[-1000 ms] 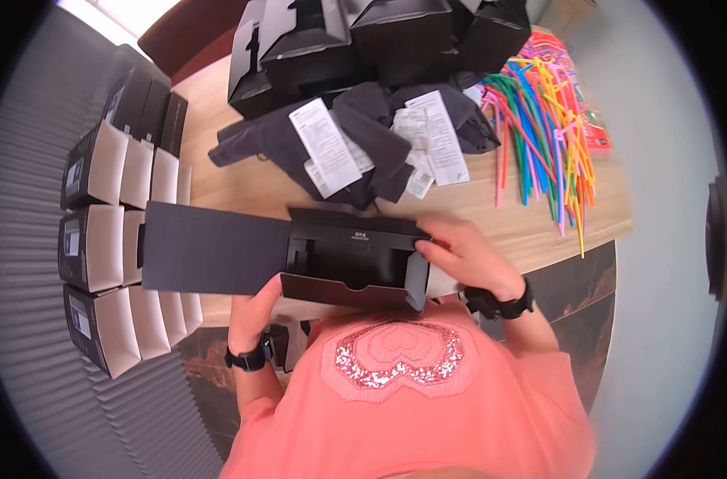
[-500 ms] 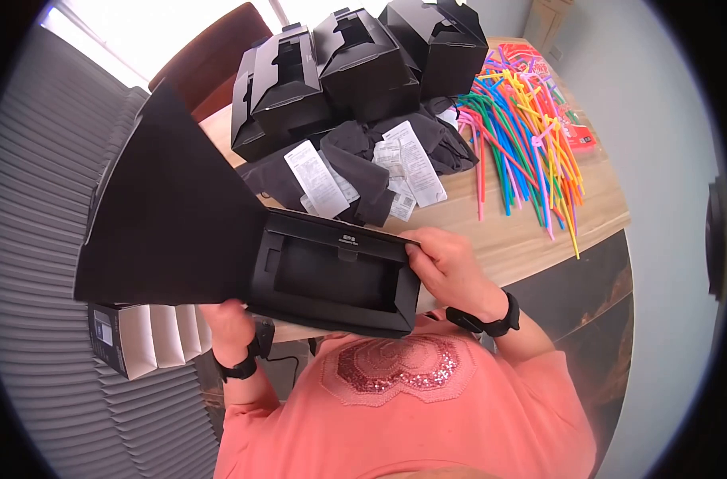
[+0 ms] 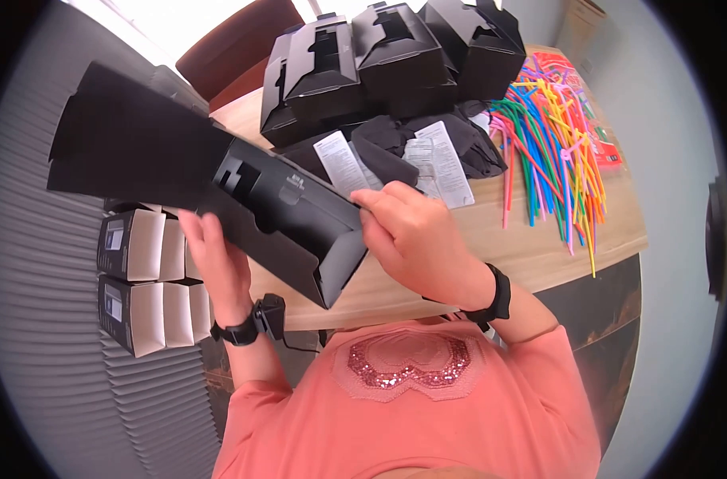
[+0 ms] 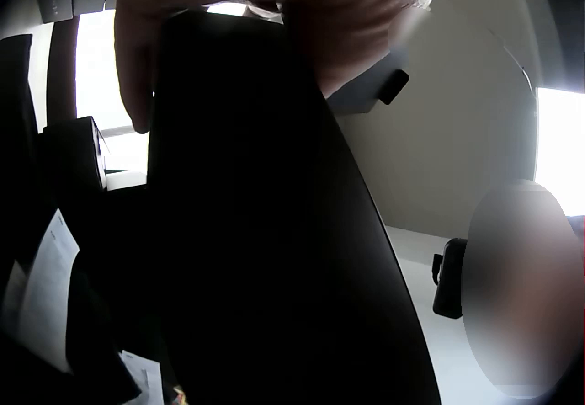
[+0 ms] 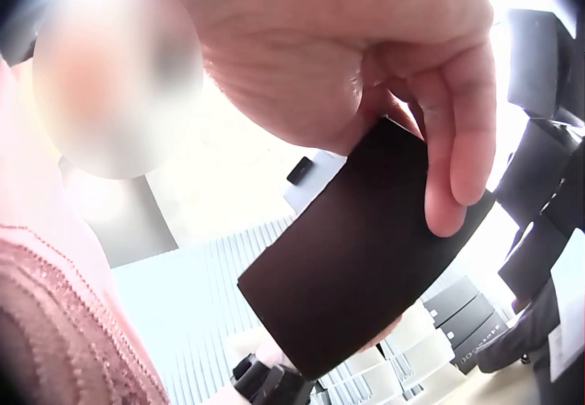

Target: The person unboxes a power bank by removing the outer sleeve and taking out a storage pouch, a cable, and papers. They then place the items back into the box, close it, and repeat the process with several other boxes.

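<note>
A black cardboard box (image 3: 288, 215) with its long lid flap (image 3: 132, 140) swung out to the left hangs tilted above the table's near edge. Small white print marks its inner wall, and its inside is partly visible. My right hand (image 3: 415, 231) pinches the box's right end, fingers over the edge, as the right wrist view shows with the box's dark end panel (image 5: 352, 250). My left hand (image 3: 224, 267) is at the lower edge by the flap; in the left wrist view the left hand (image 4: 274, 3) straddles the black cardboard (image 4: 256, 195).
Several black boxes (image 3: 403, 72) stand at the table's back. Dark cloth bags (image 3: 387, 152) with white paper slips (image 3: 447, 164) lie before them. Colourful straws (image 3: 551, 152) spread at the right beside a red packet (image 3: 607, 152). White-sided boxes (image 3: 144, 243) are stacked at the left.
The box has turned clockwise and its right end has come down and left. The lid flap has swung up to the left. The right hand has moved left with the box; the left hand has risen.
</note>
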### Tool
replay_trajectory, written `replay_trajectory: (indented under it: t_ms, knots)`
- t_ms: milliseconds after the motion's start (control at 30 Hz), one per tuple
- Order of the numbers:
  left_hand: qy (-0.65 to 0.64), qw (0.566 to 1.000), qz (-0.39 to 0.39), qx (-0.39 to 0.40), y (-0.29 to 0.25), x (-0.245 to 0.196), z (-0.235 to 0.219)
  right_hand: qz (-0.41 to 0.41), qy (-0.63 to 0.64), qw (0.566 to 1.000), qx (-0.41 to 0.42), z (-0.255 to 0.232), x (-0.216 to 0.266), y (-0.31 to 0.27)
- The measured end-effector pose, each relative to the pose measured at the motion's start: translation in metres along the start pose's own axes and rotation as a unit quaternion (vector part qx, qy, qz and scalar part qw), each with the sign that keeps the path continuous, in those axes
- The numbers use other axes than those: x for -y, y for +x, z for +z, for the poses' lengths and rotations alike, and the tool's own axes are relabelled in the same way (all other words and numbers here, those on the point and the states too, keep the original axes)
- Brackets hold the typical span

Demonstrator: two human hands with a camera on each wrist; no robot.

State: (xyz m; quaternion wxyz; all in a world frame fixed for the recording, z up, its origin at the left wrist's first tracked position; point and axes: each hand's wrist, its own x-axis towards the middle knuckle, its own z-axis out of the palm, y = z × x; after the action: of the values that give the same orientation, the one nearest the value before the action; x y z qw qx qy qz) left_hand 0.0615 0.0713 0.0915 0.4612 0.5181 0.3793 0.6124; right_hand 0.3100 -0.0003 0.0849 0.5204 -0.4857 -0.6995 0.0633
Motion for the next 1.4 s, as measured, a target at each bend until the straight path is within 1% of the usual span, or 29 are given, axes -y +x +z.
replay_trajectory:
  t_ms: [67,100,133,200,267,333,367,400,467,500,533,600,667,733,800,833,900,933,1000,1033,1067,1100,1133,1200,1233,1267,1333,1367,1400]
  knots:
    - [-0.006,0.999,-0.010,-0.052,0.008,-0.002,0.002,-0.014,-0.010,1.000,0.003,0.006,0.008,0.000]
    - [0.005,0.993,-0.032,-0.114,0.009,-0.005,0.012,-0.024,-0.025,0.999,0.002,0.009,0.010,0.000]
    - [0.007,0.993,-0.031,-0.116,0.009,-0.006,0.018,-0.025,-0.023,0.999,0.002,0.011,0.009,0.003]
    - [0.043,0.994,0.042,-0.088,0.011,-0.006,0.025,-0.024,-0.020,0.999,-0.006,0.013,0.004,0.011]
    - [0.052,0.995,0.050,-0.067,0.017,-0.003,0.026,-0.028,-0.029,0.999,-0.006,0.014,0.005,0.017]
    - [0.055,0.997,0.014,-0.057,0.029,-0.008,0.021,-0.033,-0.037,0.999,-0.003,0.016,0.005,0.021]
    - [0.021,0.997,-0.011,-0.070,0.038,-0.006,0.016,-0.038,-0.015,0.999,0.006,0.018,0.006,0.023]
    - [0.021,0.997,-0.010,-0.072,0.047,-0.009,0.017,-0.045,0.007,0.999,0.014,0.019,0.006,0.024]
    - [-0.005,0.994,-0.048,-0.097,0.069,-0.019,0.025,-0.046,0.016,0.999,0.024,0.005,0.010,0.028]
    - [-0.010,0.993,-0.068,-0.095,0.081,-0.023,0.029,-0.045,0.026,0.998,0.034,-0.006,0.012,0.030]
    - [-0.011,0.993,-0.066,-0.096,0.096,-0.022,0.027,-0.047,0.026,0.998,0.034,-0.018,0.011,0.032]
    - [0.023,0.995,-0.063,-0.079,0.134,-0.012,0.016,-0.016,-0.022,1.000,-0.014,-0.048,0.003,0.037]
    - [0.056,0.995,-0.060,-0.058,0.172,0.000,0.007,-0.032,-0.073,0.994,-0.069,-0.076,-0.011,0.044]
    - [0.070,0.995,-0.057,-0.045,0.195,0.007,0.011,0.053,-0.077,0.992,-0.082,-0.100,-0.024,0.048]
    - [0.087,0.994,-0.069,-0.018,0.214,0.014,0.019,0.097,-0.095,0.986,-0.100,-0.120,-0.047,0.055]
    - [0.062,0.994,-0.090,-0.009,0.225,0.020,0.019,0.098,-0.098,0.985,-0.104,-0.132,-0.065,0.059]
    - [0.061,0.993,-0.101,0.012,0.247,0.028,0.014,0.100,-0.185,0.971,-0.116,-0.157,-0.109,0.070]
    - [0.062,0.991,-0.112,0.028,0.255,0.032,0.015,0.101,-0.188,0.970,-0.118,-0.167,-0.128,0.075]
    - [0.040,0.991,-0.124,0.031,0.264,0.036,0.022,0.143,-0.220,0.961,-0.090,-0.184,-0.161,0.085]
    - [0.020,0.990,-0.137,0.028,0.269,0.039,0.024,0.143,-0.222,0.960,-0.090,-0.190,-0.179,0.091]
    - [0.019,0.990,-0.138,0.030,0.283,0.049,0.018,0.191,-0.181,0.962,-0.068,-0.193,-0.196,0.095]
    - [-0.011,0.983,-0.164,0.076,0.305,0.066,0.006,0.238,-0.139,0.960,-0.045,-0.194,-0.206,0.098]
    - [-0.040,0.973,-0.190,0.123,0.320,0.076,0.001,0.238,-0.141,0.960,-0.047,-0.191,-0.209,0.101]
    - [-0.039,0.973,-0.180,0.136,0.317,0.072,0.015,0.294,-0.048,0.955,0.000,-0.184,-0.213,0.107]
    - [-0.037,0.974,-0.170,0.146,0.314,0.071,0.022,0.296,-0.050,0.954,0.000,-0.179,-0.214,0.107]
    - [-0.039,0.973,-0.173,0.146,0.322,0.077,0.021,0.319,-0.024,0.947,-0.008,-0.174,-0.214,0.107]
    - [-0.030,0.958,-0.209,0.192,0.348,0.090,0.011,0.345,0.002,0.939,-0.012,-0.169,-0.217,0.108]
    - [0.014,0.953,-0.245,0.179,0.348,0.086,0.013,0.356,0.014,0.934,-0.002,-0.168,-0.219,0.109]
    - [0.014,0.952,-0.247,0.178,0.345,0.086,0.017,0.367,0.025,0.930,0.006,-0.168,-0.220,0.111]
